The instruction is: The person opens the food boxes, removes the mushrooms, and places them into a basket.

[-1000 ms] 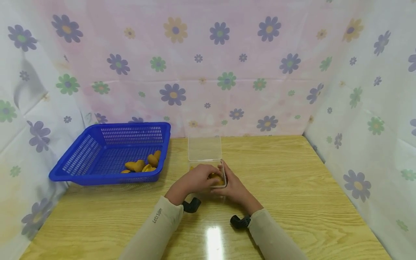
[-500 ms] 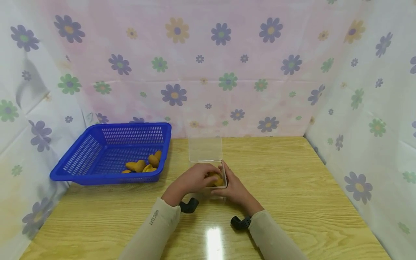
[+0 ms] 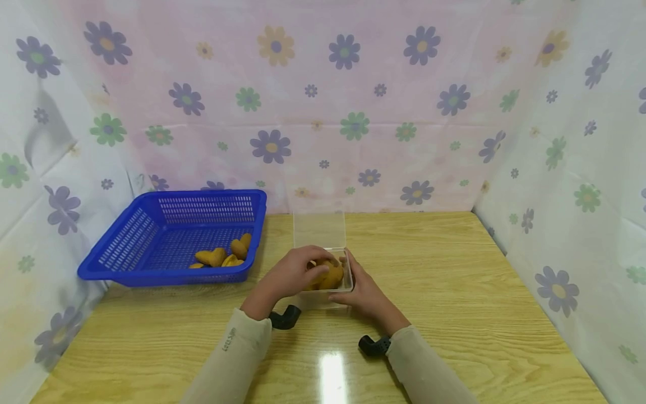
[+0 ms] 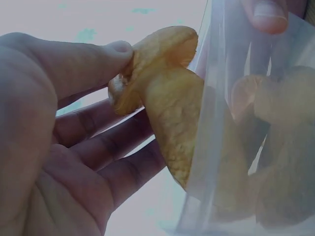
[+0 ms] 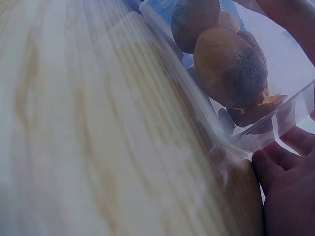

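Note:
In the head view, my left hand reaches over the open clear plastic box. Its thumb and fingers pinch a yellow-brown mushroom by the cap, and the stem points down into the box, as the left wrist view shows. More mushrooms lie inside, seen through the clear wall in the right wrist view. My right hand grips the box at its right side, thumb near the front corner and fingers along the wall. The box's lid stands raised at the back.
A blue plastic basket stands at the left of the wooden table, with several mushrooms at its right front. Flowered cloth hangs behind and at both sides.
My left hand has drawn back a little to the left and up, showing more of the mushrooms in the box. The right hand stays on the box's side.

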`<state>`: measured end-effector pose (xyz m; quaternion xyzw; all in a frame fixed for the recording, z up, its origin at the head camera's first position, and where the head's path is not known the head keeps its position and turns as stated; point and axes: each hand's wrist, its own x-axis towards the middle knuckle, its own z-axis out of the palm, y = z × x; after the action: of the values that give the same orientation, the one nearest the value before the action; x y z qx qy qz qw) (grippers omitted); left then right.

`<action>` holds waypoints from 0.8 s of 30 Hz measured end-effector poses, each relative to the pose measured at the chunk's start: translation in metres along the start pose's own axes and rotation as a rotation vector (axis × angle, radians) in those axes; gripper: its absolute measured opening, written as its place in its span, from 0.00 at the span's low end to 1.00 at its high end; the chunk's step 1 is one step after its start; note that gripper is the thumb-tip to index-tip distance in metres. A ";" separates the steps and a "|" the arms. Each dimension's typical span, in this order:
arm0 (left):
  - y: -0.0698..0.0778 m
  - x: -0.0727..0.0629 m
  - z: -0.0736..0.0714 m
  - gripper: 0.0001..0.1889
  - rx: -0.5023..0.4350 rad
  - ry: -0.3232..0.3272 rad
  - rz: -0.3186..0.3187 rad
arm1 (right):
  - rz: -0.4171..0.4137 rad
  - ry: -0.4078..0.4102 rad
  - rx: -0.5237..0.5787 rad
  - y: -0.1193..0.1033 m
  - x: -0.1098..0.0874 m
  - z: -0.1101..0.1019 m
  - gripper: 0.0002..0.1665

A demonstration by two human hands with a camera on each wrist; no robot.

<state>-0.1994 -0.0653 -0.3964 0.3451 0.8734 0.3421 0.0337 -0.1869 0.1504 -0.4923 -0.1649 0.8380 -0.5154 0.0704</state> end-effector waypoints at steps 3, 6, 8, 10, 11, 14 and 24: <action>-0.002 -0.003 -0.003 0.13 -0.034 0.022 -0.004 | 0.019 0.002 0.005 0.000 0.001 0.000 0.69; -0.004 -0.006 -0.005 0.14 -0.049 0.043 -0.008 | 0.024 0.002 0.006 0.000 0.002 0.000 0.69; -0.006 -0.007 -0.007 0.14 -0.048 0.063 0.000 | 0.027 0.003 0.004 0.000 0.002 0.000 0.69; -0.007 -0.008 -0.010 0.14 -0.047 0.082 0.012 | 0.030 0.006 0.003 0.000 0.001 0.000 0.69; -0.007 -0.008 -0.011 0.14 -0.048 0.095 0.022 | 0.033 0.007 0.003 0.000 0.001 0.000 0.69; -0.009 -0.010 -0.015 0.14 -0.052 0.135 0.032 | 0.038 0.010 0.004 0.001 0.001 -0.001 0.69; -0.010 -0.018 -0.031 0.16 -0.141 0.232 0.012 | 0.026 0.012 -0.007 0.002 0.003 0.000 0.69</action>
<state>-0.2002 -0.0993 -0.3821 0.3054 0.8430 0.4405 -0.0453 -0.1904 0.1499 -0.4942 -0.1511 0.8424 -0.5123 0.0714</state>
